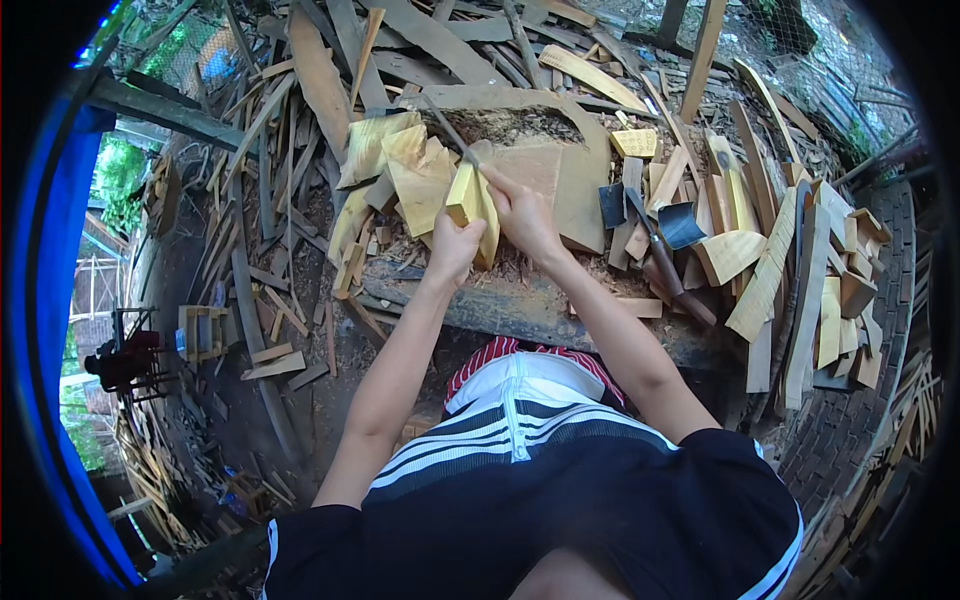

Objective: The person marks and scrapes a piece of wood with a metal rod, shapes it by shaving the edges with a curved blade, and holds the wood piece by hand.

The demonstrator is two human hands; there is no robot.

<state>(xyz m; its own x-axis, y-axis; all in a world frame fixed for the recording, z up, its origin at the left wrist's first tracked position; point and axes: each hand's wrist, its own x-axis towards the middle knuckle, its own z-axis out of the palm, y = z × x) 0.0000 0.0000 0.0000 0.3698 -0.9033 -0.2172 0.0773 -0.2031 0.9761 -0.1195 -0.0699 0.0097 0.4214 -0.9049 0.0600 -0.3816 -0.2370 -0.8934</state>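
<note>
Blade (447, 122), upper centre: near end covered by right grip (522, 212); handle form cannot be told. Block (462, 195): partly behind left grip (455, 250), whose far side is out of sight. Striped garment (478, 362), centre: mostly hidden by shirt (440, 530); shirt cut by lower edge. Tarp (60, 230), far left: cut by rim. Dark object (125, 362), left: too small, dark to identify.
</note>
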